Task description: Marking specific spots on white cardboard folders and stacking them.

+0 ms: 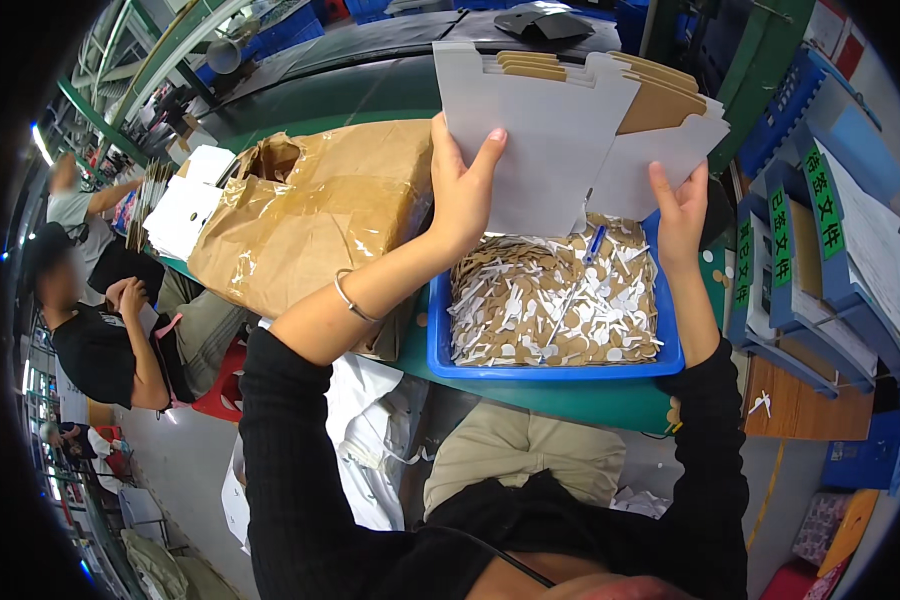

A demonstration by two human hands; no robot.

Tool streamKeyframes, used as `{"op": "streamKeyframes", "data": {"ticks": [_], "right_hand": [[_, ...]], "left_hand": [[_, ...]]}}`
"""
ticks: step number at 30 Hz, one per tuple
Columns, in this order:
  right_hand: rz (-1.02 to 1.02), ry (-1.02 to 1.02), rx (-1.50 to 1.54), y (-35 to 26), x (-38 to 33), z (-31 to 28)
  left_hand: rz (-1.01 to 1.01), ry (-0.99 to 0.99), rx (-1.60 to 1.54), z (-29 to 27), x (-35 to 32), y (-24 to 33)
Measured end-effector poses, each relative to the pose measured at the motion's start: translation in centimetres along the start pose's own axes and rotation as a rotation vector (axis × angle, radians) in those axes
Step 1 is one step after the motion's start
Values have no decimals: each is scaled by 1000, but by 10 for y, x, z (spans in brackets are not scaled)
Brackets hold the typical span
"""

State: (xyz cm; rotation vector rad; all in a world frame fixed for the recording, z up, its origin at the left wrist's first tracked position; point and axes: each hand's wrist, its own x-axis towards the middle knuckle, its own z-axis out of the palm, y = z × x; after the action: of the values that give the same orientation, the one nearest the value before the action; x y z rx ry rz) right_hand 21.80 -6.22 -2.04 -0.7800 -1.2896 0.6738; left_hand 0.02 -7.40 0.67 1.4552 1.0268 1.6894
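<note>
A stack of die-cut cardboard sheets (pixel 540 140), white on the face toward me and brown on others, is held up between my two hands. My left hand (pixel 465 185) grips its left edge, thumb on the white face and fingers behind. At the right side, my right hand (pixel 681 205) pinches the stack's lower right part, thumb in front. Below the sheets stands a blue tray (pixel 560 371) heaped with small white and brown cardboard scraps (pixel 560 310). A slim blue tool (pixel 595 244), perhaps a pen or cutter, lies on the scraps just under the stack.
Left of the tray lies a large brown paper package (pixel 320 210) wrapped in clear tape, with white cards (pixel 185 215) beyond it. Blue file holders (pixel 815 280) stand at right on a wooden surface (pixel 795 405). Two people (pixel 105 320) are at far left. A green post (pixel 760 80) rises behind.
</note>
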Motion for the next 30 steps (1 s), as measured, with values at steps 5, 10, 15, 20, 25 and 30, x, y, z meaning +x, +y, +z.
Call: {"op": "streamKeyframes", "data": {"ticks": [5, 10, 15, 20, 25, 30], "right_hand": [[-62, 84, -214, 1, -3, 2], [-107, 72, -221, -4, -1, 1], [-101, 66, -156, -4, -1, -1], [-35, 82, 33, 2, -2, -12], [-104, 76, 0, 5, -11, -11], [-38, 97, -89, 3, -7, -9]], "left_hand": [[-29, 35, -79, -1, -7, 1], [-134, 82, -136, 0, -8, -4], [-327, 112, -262, -3, -6, -10], [-520, 82, -431, -6, -1, 2], [-587, 188, -146, -8, -4, 8], [-552, 168, -149, -5, 0, 7]]}}
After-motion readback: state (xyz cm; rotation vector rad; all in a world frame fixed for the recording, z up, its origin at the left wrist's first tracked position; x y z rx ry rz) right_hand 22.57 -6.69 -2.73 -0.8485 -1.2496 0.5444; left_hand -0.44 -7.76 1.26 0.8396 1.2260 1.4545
